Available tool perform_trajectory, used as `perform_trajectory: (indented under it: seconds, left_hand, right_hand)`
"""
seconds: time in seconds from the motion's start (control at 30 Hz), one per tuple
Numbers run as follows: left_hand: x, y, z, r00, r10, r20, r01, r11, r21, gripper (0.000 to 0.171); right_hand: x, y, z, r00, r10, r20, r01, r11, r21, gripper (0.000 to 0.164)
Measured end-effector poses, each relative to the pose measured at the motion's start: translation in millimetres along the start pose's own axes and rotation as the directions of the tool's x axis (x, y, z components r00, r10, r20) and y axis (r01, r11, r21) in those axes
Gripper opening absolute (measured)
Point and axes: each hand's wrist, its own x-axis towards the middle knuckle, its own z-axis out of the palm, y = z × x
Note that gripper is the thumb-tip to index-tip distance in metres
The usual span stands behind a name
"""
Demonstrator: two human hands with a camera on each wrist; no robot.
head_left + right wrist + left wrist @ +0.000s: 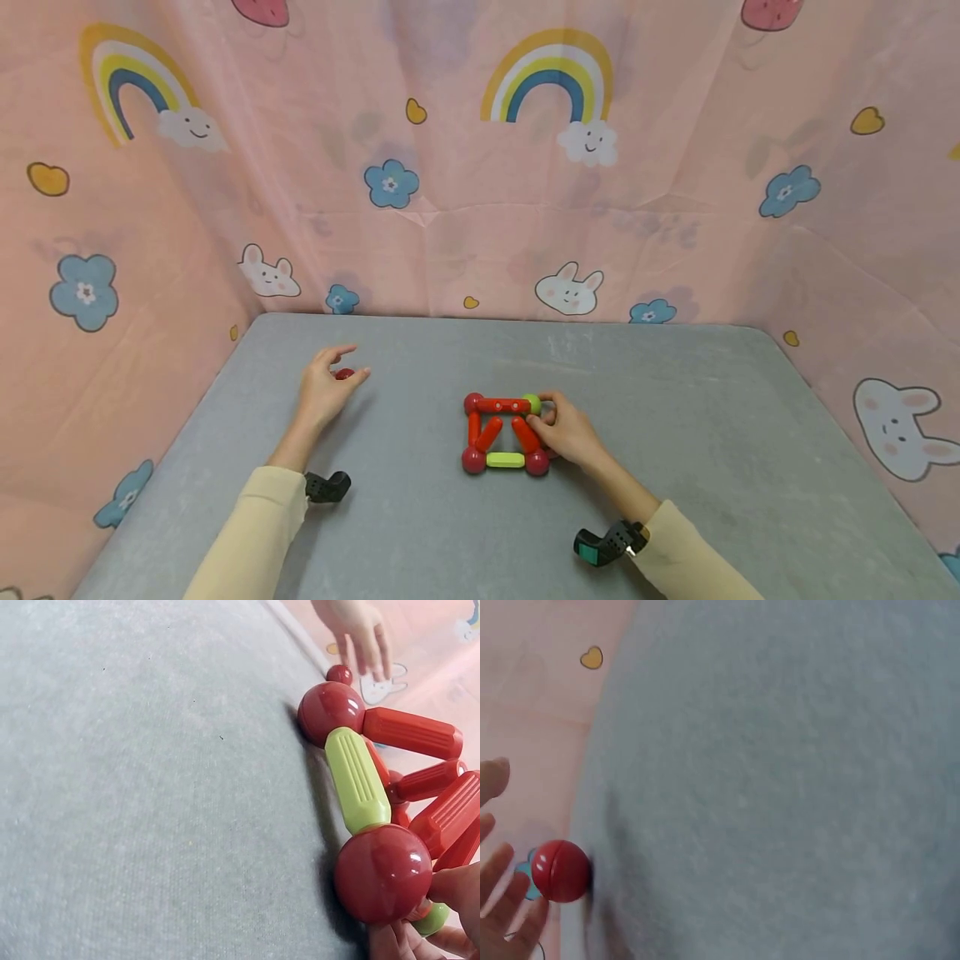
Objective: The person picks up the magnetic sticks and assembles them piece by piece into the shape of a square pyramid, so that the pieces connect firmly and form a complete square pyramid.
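My left hand point(324, 390) is at the left of the table, its fingers spread around a loose red ball point(344, 374). In the left wrist view this ball point(561, 871) rests on the tabletop, close to the fingertips. Toward the middle lies a square frame of magnetic rods and balls, with red balls point(474, 460) and a light green ball point(532, 403) at its corners. A light green rod point(506, 460) forms the front side; red rods point(490, 434) slant up from the front balls. My right hand point(576, 429) grips the frame's right side between thumb and fingers, partly hiding it.
The grey table point(420, 533) runs back to a pink printed cloth point(465, 250) that hangs behind it and along both sides. A black wrist camera point(327, 487) sits on the left wrist, another point(609, 543) on the right.
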Motion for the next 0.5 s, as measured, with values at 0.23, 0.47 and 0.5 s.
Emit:
perform_trajectory:
  seconds: [0.23, 0.47, 0.5]
  left_hand:
    - [-1.2, -16.5, -2.0, 0.991, -0.115, 0.067, 0.109, 0.99, 0.095, 0.049]
    - [-0.8, -15.6, -4.0, 0.984, -0.159, 0.085, 0.147, 0.98, 0.136, 0.039]
    - [-0.7, -15.4, -4.0, 0.983, -0.162, 0.086, 0.149, 0.979, 0.141, 0.038]
  right_hand:
    - [0, 0, 0, 1.0, -0.003, -0.008, 0.003, 1.0, -0.022, 0.043]
    - [0, 0, 0, 1.0, -0.001, -0.009, 0.001, 1.0, -0.017, 0.043]
    - [0, 0, 1, 1.0, -0.002, -0.009, 0.002, 1.0, -0.014, 0.043]
